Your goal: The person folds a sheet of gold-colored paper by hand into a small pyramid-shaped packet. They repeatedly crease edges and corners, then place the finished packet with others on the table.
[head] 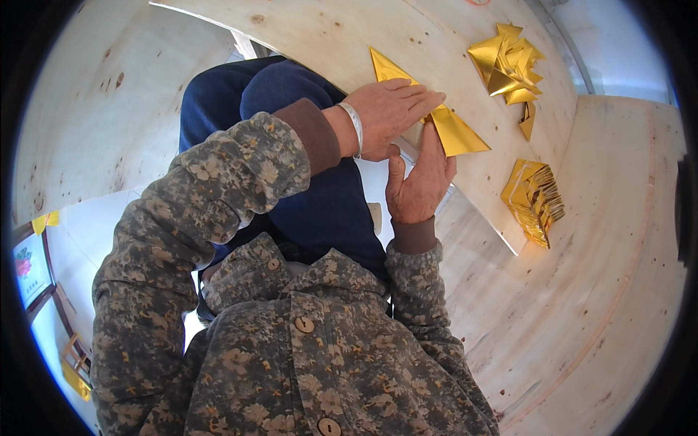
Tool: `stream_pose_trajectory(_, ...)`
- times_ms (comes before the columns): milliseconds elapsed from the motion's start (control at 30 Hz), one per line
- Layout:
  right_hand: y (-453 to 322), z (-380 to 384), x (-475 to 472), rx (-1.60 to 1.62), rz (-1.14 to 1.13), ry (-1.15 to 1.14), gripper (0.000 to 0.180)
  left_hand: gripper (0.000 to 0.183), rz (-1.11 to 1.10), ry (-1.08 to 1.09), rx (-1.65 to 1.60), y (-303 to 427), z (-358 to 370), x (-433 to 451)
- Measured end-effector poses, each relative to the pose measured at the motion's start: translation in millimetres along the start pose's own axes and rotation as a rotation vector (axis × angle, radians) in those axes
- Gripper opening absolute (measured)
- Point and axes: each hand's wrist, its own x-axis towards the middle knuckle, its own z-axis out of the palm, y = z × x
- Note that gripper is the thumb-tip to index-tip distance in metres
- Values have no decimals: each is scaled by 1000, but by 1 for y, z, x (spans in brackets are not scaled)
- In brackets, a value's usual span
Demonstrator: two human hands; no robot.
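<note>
A strip of folded gold foil paper lies slantwise on the plywood table, its two ends flaring out to points. My left hand, with a silver bangle at the wrist, lies flat over the paper's middle and holds it down, the fingers close together. From the near side my right hand holds the lower half, its fingers along the edge and partly hidden under the left fingertips. The right thumb stands away from the paper. The narrow middle of the strip is covered by my fingers.
A loose heap of folded gold foil pieces rests farther back on the right. Closer in sits a bundle of gold foil paper bound with pale string. The table's near edge runs beside my right forearm. My knees are against the table edge.
</note>
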Motion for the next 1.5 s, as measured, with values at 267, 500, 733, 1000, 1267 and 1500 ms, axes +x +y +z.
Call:
stream_pose_trajectory(267, 6, -16, -19, -193, 89, -78, 81, 101, 6, 10, -5, 0, 0, 0)
stream_pose_trajectory(500, 16, -21, -30, -184, 133, -44, 79, 98, 20, 22, 20, -3, 3, 1)
stream_pose_trajectory(733, 35, -53, -36, -205, 135, 92, 58, 95, 11, 23, 26, -2, 3, 1)
stream_pose_trajectory(1000, 59, -55, 29, 17, -198, -229, 60, 94, -29, -29, 36, 3, 0, 1)
stream_pose_trajectory(1267, 81, -38, 39, 20, -347, -457, 87, 96, -15, -33, 37, 1, 2, 2)
stream_pose_trajectory(1500, 77, -40, 41, -58, -371, -493, 101, 90, 8, 26, 131, 9, 7, 1)
